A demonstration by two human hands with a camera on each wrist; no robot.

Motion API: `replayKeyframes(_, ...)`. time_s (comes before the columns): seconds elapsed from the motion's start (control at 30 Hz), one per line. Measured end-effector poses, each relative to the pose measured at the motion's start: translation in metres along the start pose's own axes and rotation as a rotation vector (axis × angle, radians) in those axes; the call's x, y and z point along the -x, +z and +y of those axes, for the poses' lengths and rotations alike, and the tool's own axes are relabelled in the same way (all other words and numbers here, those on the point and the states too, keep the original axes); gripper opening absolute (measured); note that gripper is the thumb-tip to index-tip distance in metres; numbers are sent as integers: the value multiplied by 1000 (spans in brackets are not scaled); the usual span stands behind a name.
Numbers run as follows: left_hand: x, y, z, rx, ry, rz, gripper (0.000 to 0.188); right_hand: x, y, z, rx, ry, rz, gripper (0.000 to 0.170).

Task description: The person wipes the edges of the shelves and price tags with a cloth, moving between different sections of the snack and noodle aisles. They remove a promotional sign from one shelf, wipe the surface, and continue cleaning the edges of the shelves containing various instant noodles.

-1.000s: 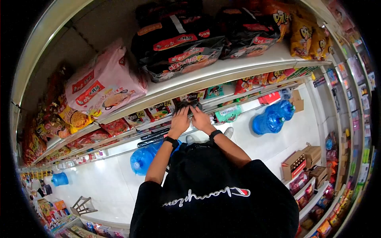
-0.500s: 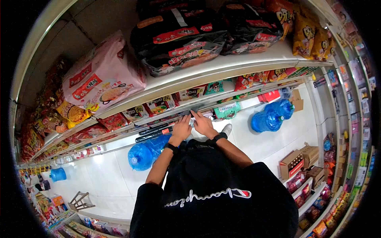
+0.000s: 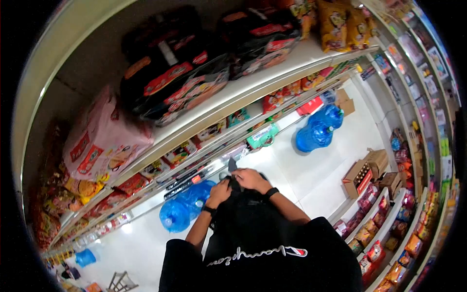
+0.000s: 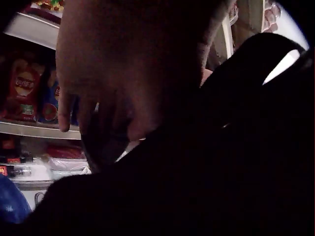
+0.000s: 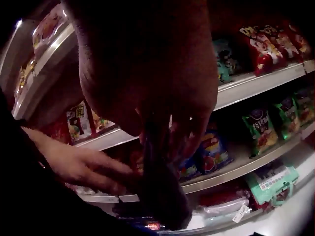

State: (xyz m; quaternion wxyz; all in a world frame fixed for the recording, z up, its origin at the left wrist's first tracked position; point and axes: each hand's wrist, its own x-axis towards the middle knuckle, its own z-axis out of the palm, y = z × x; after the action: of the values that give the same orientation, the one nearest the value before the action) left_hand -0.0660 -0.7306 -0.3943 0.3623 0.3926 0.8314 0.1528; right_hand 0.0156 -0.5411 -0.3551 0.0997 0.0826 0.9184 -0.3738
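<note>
In front of the black shirt (image 3: 272, 238), my right hand (image 3: 250, 178) pinches a dark, limp, cloth-like item (image 5: 167, 196) that hangs below its fingers. A grey end of it sticks up past the fingertips in the head view. My left hand (image 3: 220, 192) is just beside, lower and closer to the body, its fingers and thumb at the same dark item (image 4: 101, 147). In the right wrist view the left hand (image 5: 83, 164) reaches in from the side, fingertips against the item. What kind of item it is I cannot tell.
Shelves ahead carry black noodle multipacks (image 3: 180, 78), a pink multipack (image 3: 104, 141) and smaller snack bags. Blue water jugs (image 3: 175, 214) stand on the floor at left, and more jugs (image 3: 316, 131) at right. A green-teal pack (image 3: 262, 137) lies on the bottom shelf. Cardboard boxes (image 3: 357, 177) sit at right.
Both hands have drawn back from the shelf edge toward the body and moved apart. The dark item now shows at the right hand's fingers. The head view has turned.
</note>
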Motion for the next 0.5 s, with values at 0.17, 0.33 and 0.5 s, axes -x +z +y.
replayKeyframes(0.17, 5, -13, 25, 5, -33, -44, 39, 34, -29, -3, -57, 116, 53, 34)
replayKeyframes(0.33, 6, -22, 65, -77, 134, 64, 27, 82, -44, -8, -364, 178, 232, 32)
replayKeyframes(0.5, 14, -11, 116, -211, 423, 331, 23, 141, -34, 31, -719, 287, 575, 27)
